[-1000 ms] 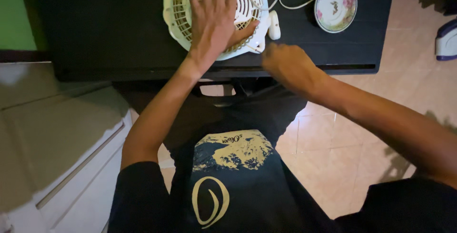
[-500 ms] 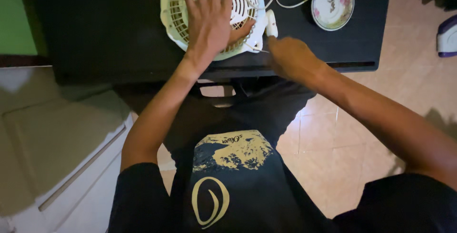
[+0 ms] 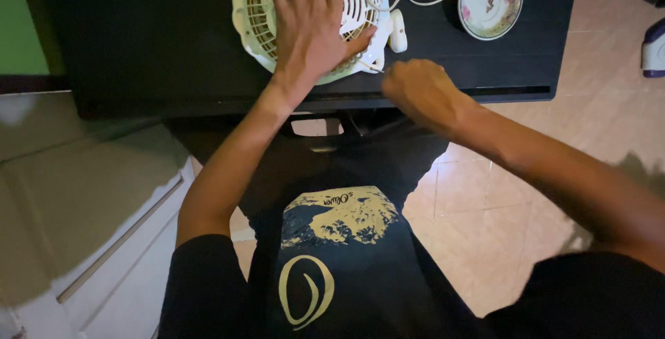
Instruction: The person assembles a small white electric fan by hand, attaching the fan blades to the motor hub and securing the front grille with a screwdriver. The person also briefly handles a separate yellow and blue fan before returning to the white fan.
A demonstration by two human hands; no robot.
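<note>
The left hand (image 3: 312,31) lies flat, fingers spread wide, pressing on the pale round fan grille (image 3: 260,24) at the top centre of the frame. The right hand (image 3: 419,90) is curled into a fist just right of the grille's edge, its grip unclear. Both are over the black table (image 3: 152,41); a flowered saucer (image 3: 490,0) sits upper right.

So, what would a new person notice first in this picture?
First the left hand, spread flat on the pale round fan grille at the top of the black table. Next the right hand, closed in a fist at the table's front edge. A flowered saucer lies at the upper right.
</note>
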